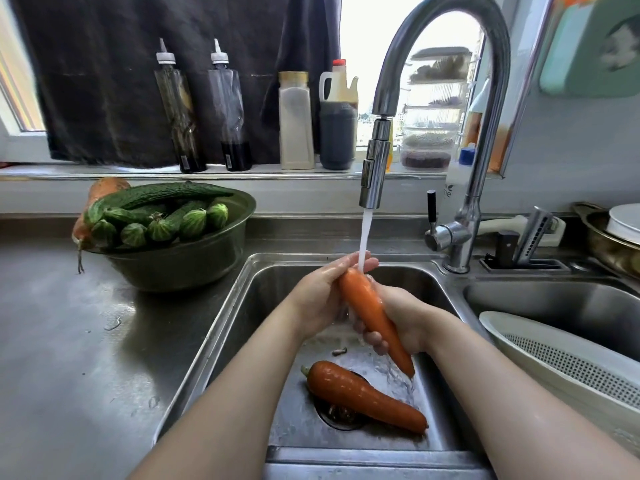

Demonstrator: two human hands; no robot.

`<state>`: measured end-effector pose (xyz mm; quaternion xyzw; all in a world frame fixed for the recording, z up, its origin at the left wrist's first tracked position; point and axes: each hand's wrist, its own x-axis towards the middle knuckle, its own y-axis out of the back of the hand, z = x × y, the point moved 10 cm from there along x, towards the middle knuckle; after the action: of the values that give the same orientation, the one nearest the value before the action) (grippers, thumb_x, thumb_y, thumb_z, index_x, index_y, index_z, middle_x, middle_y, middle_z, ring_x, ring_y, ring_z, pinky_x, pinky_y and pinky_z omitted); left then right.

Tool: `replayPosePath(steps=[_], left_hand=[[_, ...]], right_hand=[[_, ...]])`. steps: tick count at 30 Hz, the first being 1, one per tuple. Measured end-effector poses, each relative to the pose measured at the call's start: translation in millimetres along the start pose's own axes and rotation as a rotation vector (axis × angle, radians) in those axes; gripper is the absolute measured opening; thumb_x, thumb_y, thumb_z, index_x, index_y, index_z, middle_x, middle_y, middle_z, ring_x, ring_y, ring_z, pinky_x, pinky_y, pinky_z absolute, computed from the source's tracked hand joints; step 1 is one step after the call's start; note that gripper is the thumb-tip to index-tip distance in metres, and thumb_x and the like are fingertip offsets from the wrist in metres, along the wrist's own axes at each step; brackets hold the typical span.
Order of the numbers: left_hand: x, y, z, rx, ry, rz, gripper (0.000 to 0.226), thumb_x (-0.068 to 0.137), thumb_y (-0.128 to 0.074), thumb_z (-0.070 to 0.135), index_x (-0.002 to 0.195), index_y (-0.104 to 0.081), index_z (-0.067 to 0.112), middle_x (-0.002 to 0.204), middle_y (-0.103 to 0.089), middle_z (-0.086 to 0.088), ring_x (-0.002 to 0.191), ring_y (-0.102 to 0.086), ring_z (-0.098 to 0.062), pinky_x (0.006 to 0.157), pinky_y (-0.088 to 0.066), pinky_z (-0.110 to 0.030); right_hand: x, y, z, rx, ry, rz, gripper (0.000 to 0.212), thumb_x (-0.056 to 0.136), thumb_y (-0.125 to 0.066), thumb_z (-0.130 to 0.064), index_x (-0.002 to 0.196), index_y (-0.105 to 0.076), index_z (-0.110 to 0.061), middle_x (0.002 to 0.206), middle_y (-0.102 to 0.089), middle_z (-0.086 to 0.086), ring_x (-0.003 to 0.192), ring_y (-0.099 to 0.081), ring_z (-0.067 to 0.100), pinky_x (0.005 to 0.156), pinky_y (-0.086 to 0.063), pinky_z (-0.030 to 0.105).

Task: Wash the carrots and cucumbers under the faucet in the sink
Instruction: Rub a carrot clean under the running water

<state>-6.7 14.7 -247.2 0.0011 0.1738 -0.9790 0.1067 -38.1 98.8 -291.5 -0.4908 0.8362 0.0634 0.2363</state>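
Water runs from the chrome faucet [375, 161] onto the thick end of an orange carrot [370, 313] held over the left sink [242, 306]. My left hand [329, 289] cups the carrot's upper end, fingers wrapped around it. My right hand [398, 323] grips its lower half from the right. A second carrot [363, 396] lies on the sink floor over the drain. On the counter to the left, a green bowl [187, 268] holds several cucumbers [166, 213] and one more carrot [100, 192].
Bottles and jars [294, 123] line the window sill behind the sink. A white colander [561, 365] rests across the right sink basin. A knife holder [519, 244] and a pan with plates [616, 237] stand at the right. The steel counter [69, 341] spreads out to the left.
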Motion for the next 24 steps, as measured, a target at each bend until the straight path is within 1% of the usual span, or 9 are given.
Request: replayPosePath(steps=[2, 4, 7, 9, 11, 13, 16, 20, 24], left_hand=[[1, 1, 3, -0.042, -0.010, -0.049, 0.041, 0.111, -0.034, 0.033, 0.145, -0.053, 0.021, 0.141, -0.064, -0.001, 0.133, -0.058, -0.025, 0.109, -0.044, -0.046], [3, 8, 5, 0.011, -0.040, -0.010, 0.039, 0.109, -0.043, 0.033, 0.141, -0.058, 0.016, 0.138, -0.066, -0.007, 0.130, -0.060, -0.031, 0.109, -0.048, -0.050], [4, 28, 0, 0.139, -0.017, 0.240, 0.029, 0.099, -0.065, 0.037, 0.121, -0.071, 0.018, 0.124, -0.070, -0.014, 0.112, -0.069, -0.034, 0.093, -0.060, -0.045], [3, 42, -3, 0.294, 0.000, 0.352, 0.029, 0.095, -0.072, 0.036, 0.115, -0.073, 0.015, 0.114, -0.073, -0.014, 0.097, -0.074, -0.029, 0.082, -0.064, -0.040], [2, 54, -8, 0.562, 0.066, 0.367, 0.028, 0.096, -0.071, 0.036, 0.114, -0.073, 0.015, 0.105, -0.075, -0.012, 0.086, -0.076, -0.024, 0.075, -0.065, -0.036], [-2, 56, -20, 0.873, 0.201, 0.271, 0.027, 0.099, -0.065, 0.038, 0.115, -0.072, 0.018, 0.099, -0.075, -0.007, 0.081, -0.076, -0.020, 0.070, -0.062, -0.031], [-8, 55, -40, 1.216, 0.374, 0.097, 0.033, 0.098, -0.064, 0.044, 0.120, -0.073, 0.021, 0.104, -0.072, 0.000, 0.089, -0.071, -0.017, 0.079, -0.059, -0.033], [-15, 52, -37, 1.235, 0.386, 0.124, 0.038, 0.101, -0.060, 0.042, 0.131, -0.068, 0.020, 0.110, -0.068, 0.002, 0.089, -0.064, -0.012, 0.075, -0.054, -0.028], [-25, 43, -17, 1.324, 0.394, 0.127, 0.037, 0.102, -0.060, 0.040, 0.129, -0.069, 0.018, 0.106, -0.067, 0.000, 0.082, -0.060, -0.011, 0.063, -0.046, -0.025]], right_hand=[[4, 2, -2, 0.079, 0.021, 0.029, 0.078, 0.098, -0.031, -0.076, 0.087, -0.063, -0.005, 0.068, -0.059, 0.011, 0.048, -0.055, 0.019, 0.043, -0.044, 0.025], [6, 7, -6, 0.126, 0.046, 0.054, 0.079, 0.100, -0.029, -0.072, 0.093, -0.065, -0.002, 0.070, -0.061, 0.011, 0.051, -0.058, 0.020, 0.044, -0.048, 0.026], [13, 9, -4, 0.116, 0.045, 0.022, 0.079, 0.103, -0.028, -0.069, 0.116, -0.063, 0.000, 0.079, -0.065, 0.013, 0.060, -0.061, 0.022, 0.050, -0.051, 0.029], [17, 15, 2, -0.055, 0.036, 0.057, 0.070, 0.100, -0.046, -0.064, 0.131, -0.059, -0.003, 0.091, -0.065, 0.014, 0.069, -0.062, 0.023, 0.058, -0.053, 0.033], [17, 25, 11, -0.307, -0.015, 0.158, 0.059, 0.096, -0.062, -0.053, 0.131, -0.058, -0.006, 0.097, -0.064, 0.014, 0.077, -0.063, 0.024, 0.067, -0.058, 0.038], [17, 34, 18, -0.554, -0.060, 0.220, 0.054, 0.092, -0.070, -0.051, 0.119, -0.067, -0.004, 0.096, -0.070, 0.014, 0.079, -0.069, 0.026, 0.077, -0.062, 0.044], [16, 44, 25, -0.896, -0.131, 0.274, 0.055, 0.082, -0.075, -0.059, 0.106, -0.075, -0.009, 0.096, -0.077, 0.010, 0.085, -0.075, 0.024, 0.086, -0.063, 0.044], [13, 39, 17, -0.972, -0.092, 0.329, 0.025, 0.097, -0.066, -0.034, 0.108, -0.073, -0.012, 0.095, -0.074, 0.005, 0.085, -0.074, 0.020, 0.072, -0.063, 0.035], [3, 14, -9, -0.948, 0.035, 0.343, 0.020, 0.100, -0.060, -0.033, 0.098, -0.071, -0.016, 0.093, -0.075, 0.002, 0.077, -0.072, 0.015, 0.059, -0.052, 0.027]])
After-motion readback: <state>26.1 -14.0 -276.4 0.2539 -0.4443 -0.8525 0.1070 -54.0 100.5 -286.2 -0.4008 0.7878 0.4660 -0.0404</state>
